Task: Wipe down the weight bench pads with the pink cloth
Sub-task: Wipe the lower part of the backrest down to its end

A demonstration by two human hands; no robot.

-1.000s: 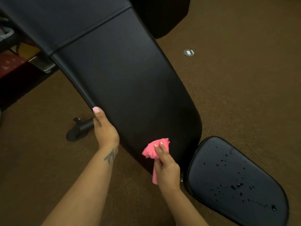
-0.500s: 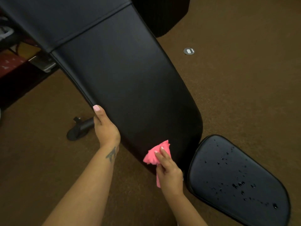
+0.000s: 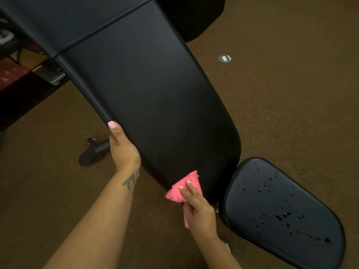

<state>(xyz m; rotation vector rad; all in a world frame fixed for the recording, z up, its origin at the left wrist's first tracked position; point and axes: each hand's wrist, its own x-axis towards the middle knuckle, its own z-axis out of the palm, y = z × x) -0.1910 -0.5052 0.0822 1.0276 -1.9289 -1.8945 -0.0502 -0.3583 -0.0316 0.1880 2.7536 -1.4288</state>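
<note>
A long black back pad (image 3: 147,90) of the weight bench slants from upper left down to the middle. My left hand (image 3: 122,146) grips its left edge, thumb on the top face, fingers hidden beneath. My right hand (image 3: 198,208) holds the bunched pink cloth (image 3: 184,189) and presses it against the pad's lower rounded end. A tail of the cloth hangs below my palm. The smaller black seat pad (image 3: 281,212) lies at lower right, dotted with several liquid droplets.
Brown carpet (image 3: 291,98) surrounds the bench. A black bench foot (image 3: 95,151) sticks out under the back pad on the left. A small round metal floor plate (image 3: 224,58) sits at upper right. Dark clutter fills the far left edge.
My right hand has slid the pink cloth down and slightly left toward the back pad's lower edge. My left hand has kept its grip on the left edge.
</note>
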